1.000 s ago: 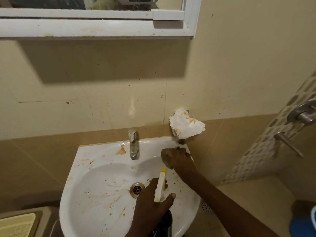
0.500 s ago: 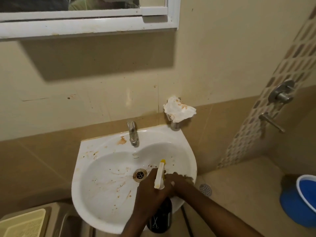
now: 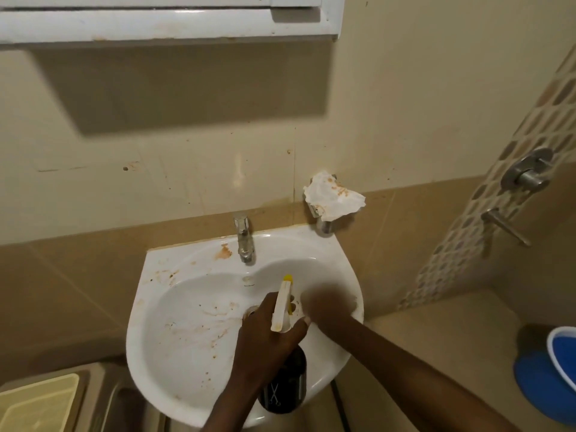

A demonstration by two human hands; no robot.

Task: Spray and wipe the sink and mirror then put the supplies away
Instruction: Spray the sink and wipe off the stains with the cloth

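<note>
Since half a second ago the right hand [image 3: 327, 304] has slid toward the right rim of the stained white ceramic sink [image 3: 193, 347] — blurred, its fingers unreadable. Left hand [image 3: 268, 335] grips the dark spray bottle with its yellow-tipped white trigger head [image 3: 282, 307] over the basin, below the chrome tap [image 3: 244, 241].

The right hand [image 3: 327, 302] is smeared by motion blur, so whatever it holds cannot be told. The left hand [image 3: 268, 335] hides the drain and the spray bottle [image 3: 283, 307] neck. The mirror frame [image 3: 168, 20] is cut off by the far edge.
</note>
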